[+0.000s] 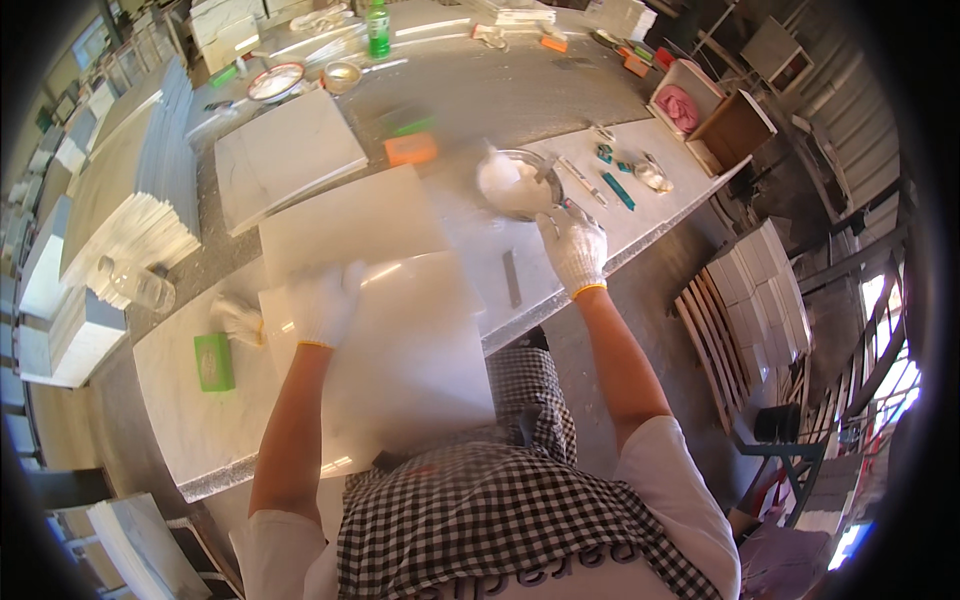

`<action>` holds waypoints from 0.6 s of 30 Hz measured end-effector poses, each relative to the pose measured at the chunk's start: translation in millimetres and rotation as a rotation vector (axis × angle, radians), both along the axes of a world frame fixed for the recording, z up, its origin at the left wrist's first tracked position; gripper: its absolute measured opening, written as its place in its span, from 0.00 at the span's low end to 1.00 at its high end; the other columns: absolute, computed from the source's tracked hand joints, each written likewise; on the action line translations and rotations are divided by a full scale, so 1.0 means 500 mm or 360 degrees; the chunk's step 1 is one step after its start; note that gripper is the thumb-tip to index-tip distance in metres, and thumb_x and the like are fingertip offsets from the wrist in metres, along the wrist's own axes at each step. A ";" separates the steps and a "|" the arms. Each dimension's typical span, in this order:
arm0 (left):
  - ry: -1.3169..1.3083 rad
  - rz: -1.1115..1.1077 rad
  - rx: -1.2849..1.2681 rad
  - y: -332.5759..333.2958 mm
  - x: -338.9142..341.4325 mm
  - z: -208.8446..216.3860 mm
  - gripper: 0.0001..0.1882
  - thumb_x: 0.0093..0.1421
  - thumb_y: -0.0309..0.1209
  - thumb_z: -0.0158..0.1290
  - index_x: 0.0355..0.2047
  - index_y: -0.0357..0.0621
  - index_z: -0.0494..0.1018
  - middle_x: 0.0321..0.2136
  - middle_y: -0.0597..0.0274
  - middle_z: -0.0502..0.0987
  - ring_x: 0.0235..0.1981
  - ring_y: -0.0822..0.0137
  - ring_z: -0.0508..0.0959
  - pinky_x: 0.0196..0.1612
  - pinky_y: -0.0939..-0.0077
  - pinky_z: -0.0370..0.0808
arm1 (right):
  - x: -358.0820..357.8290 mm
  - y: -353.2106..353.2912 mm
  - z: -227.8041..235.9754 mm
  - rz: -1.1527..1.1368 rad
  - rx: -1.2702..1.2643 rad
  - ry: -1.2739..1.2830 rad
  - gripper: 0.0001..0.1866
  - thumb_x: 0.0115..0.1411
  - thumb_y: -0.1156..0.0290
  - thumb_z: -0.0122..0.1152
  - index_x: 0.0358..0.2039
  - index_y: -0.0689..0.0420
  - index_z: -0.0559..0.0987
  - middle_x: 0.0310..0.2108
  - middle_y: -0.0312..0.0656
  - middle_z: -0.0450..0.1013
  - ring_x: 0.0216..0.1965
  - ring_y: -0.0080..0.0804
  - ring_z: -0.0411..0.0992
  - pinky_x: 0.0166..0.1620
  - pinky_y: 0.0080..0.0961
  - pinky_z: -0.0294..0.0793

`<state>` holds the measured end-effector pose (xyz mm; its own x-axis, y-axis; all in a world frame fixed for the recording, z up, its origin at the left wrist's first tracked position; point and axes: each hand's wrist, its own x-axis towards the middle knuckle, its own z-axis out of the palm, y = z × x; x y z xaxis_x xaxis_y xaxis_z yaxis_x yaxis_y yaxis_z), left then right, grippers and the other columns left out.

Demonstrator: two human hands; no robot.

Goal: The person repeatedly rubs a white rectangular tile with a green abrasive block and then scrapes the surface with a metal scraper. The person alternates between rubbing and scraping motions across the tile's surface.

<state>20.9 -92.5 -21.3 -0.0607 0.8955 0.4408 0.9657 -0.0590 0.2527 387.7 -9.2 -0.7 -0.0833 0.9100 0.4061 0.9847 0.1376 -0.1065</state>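
My left hand (330,303), in a white knit glove, is blurred at the far left edge of a glossy white slab (410,345). The slab lies across the front of the bench, close to my apron. Its fingers are too smeared to read. My gloved right hand (575,250) is closed at the near rim of a bowl (515,185) of white paste. What those fingers hold is mostly hidden; a grey blade stands in the paste near them. A flat grey strip (511,278) lies left of that hand. Beyond the glossy slab is another pale slab (350,220).
A green block (213,362) and a loose glove (238,318) lie on the left. Further off are an orange block (411,149), a marbled slab (288,155) and a green bottle (378,30). Stacked panels (150,150) border the left. Small tools (618,190) sit right of the bowl.
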 end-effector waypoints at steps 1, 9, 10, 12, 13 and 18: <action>-0.0040 -0.0007 -0.0062 -0.001 -0.001 0.003 0.24 0.66 0.45 0.52 0.19 0.39 0.77 0.23 0.47 0.79 0.29 0.44 0.77 0.41 0.49 0.72 | -0.001 0.002 0.003 -0.0038 -0.0126 0.0059 0.17 0.65 0.52 0.59 0.43 0.48 0.86 0.43 0.51 0.82 0.43 0.51 0.80 0.47 0.46 0.78; -0.0032 -0.0034 -0.0021 -0.003 0.002 0.006 0.25 0.65 0.44 0.54 0.18 0.37 0.75 0.22 0.46 0.77 0.28 0.44 0.76 0.38 0.49 0.72 | -0.004 0.013 0.009 -0.0147 -0.0466 0.0281 0.20 0.67 0.48 0.54 0.47 0.46 0.85 0.38 0.51 0.82 0.41 0.51 0.81 0.45 0.47 0.78; -0.0021 -0.0030 -0.0032 -0.002 0.001 0.004 0.25 0.65 0.44 0.54 0.18 0.37 0.75 0.22 0.47 0.77 0.28 0.45 0.76 0.38 0.50 0.72 | -0.003 0.014 0.008 -0.0149 -0.0475 0.0328 0.21 0.67 0.48 0.54 0.48 0.46 0.85 0.38 0.51 0.82 0.41 0.52 0.80 0.45 0.46 0.78; 0.0001 -0.0029 -0.0053 0.000 0.000 0.000 0.24 0.65 0.44 0.54 0.18 0.38 0.75 0.21 0.47 0.77 0.28 0.45 0.76 0.38 0.50 0.71 | -0.001 0.015 0.004 -0.0135 -0.0462 0.0391 0.20 0.66 0.49 0.55 0.48 0.47 0.85 0.38 0.51 0.82 0.41 0.52 0.80 0.45 0.45 0.78; 0.0006 -0.0031 -0.0032 0.000 0.000 -0.001 0.24 0.65 0.44 0.54 0.18 0.38 0.75 0.21 0.48 0.77 0.28 0.45 0.76 0.38 0.50 0.71 | 0.000 0.015 0.002 -0.0133 -0.0461 0.0433 0.20 0.66 0.49 0.55 0.48 0.47 0.85 0.38 0.51 0.82 0.41 0.52 0.80 0.45 0.45 0.78; -0.0012 -0.0035 0.0003 0.001 0.001 -0.004 0.24 0.65 0.44 0.54 0.19 0.38 0.75 0.22 0.48 0.77 0.29 0.46 0.76 0.38 0.51 0.71 | 0.013 0.015 -0.008 -0.0051 -0.0348 0.0502 0.18 0.65 0.53 0.58 0.47 0.49 0.85 0.39 0.50 0.82 0.42 0.52 0.80 0.46 0.43 0.78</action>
